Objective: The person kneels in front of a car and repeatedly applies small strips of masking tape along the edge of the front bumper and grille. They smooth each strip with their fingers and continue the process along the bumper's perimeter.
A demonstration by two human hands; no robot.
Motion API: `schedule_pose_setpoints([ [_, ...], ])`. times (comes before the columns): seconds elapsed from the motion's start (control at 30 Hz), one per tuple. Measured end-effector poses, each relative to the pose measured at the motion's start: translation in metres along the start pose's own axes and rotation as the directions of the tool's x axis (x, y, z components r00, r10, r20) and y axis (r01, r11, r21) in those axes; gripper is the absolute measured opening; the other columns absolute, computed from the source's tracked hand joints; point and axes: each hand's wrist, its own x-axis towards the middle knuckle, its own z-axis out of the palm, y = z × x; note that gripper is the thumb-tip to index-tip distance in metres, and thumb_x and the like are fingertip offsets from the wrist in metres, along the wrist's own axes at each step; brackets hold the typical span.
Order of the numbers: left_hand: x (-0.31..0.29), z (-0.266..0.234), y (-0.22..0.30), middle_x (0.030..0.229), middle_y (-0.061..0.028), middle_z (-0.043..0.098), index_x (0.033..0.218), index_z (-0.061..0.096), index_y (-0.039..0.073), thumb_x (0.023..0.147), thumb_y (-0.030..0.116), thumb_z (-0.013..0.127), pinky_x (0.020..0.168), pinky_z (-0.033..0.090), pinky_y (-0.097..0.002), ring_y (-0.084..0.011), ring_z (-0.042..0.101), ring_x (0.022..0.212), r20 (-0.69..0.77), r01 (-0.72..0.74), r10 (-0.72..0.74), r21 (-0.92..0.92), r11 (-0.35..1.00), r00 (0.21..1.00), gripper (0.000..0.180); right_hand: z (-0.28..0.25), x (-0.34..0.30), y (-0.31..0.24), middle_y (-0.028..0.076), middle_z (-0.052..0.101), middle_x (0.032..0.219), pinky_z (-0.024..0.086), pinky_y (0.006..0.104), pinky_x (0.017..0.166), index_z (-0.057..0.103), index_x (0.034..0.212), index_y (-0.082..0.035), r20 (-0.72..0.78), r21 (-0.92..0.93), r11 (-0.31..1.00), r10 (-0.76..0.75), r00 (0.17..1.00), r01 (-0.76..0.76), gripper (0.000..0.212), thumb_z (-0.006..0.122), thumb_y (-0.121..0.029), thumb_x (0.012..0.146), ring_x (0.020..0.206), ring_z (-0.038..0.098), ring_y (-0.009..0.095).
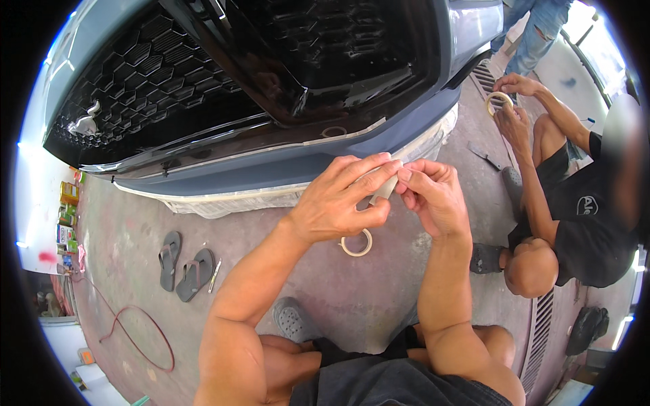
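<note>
Left hand [340, 200], right hand [437, 196]: pinched narrow on pale strip [385, 191] | I see its long axis slanting between them | grey bumper [271, 174] ahead

Pale strip [384, 192] — between both hands [342, 199] [437, 196]

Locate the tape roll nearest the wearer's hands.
In the head view, the tape roll is near the centre, below the left hand and lower left of the right hand.

At six o'clock I can see a dark top [399, 384], black shorts [333, 345]; toward seven, a grey, hole-dotted clog [294, 319].
</note>
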Motion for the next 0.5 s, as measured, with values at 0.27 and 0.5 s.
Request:
schedule_pose_setpoints([
  [0.27,0.001,-0.003,0.002,0.135,-0.0203,0.062,0.080,0.058,0.010,0.070,0.002,0.077,0.083,0.053,-0.0408,-0.0384,0.064,0.119,0.044,-0.026,0.021,0.105,0.994,0.999,0.022,0.000,0.008,0.003,0.002,0.068,0.072,0.037,0.0195,0.049,0.073,0.088,-0.003,0.036,0.127,0.992,-0.026,0.999,0.021,0.008,0.076,-0.011,0.088,0.056,0.056,0.005],
  [0.5,0.000,0.020,0.002,0.136,-0.0160,0.060,0.111,0.075,0.016,0.072,0.003,0.077,0.081,0.048,-0.0377,-0.0324,0.066,0.112,-0.231,0.146,-0.082,0.276,0.950,0.970,0.041,-0.011,0.015,-0.004,0.004,0.067,0.075,0.040,0.0209,0.051,0.072,0.093,-0.003,-0.151,0.158,0.970,-0.163,0.975,0.187,0.004,0.070,-0.005,0.091,0.057,0.057,0.008],
])
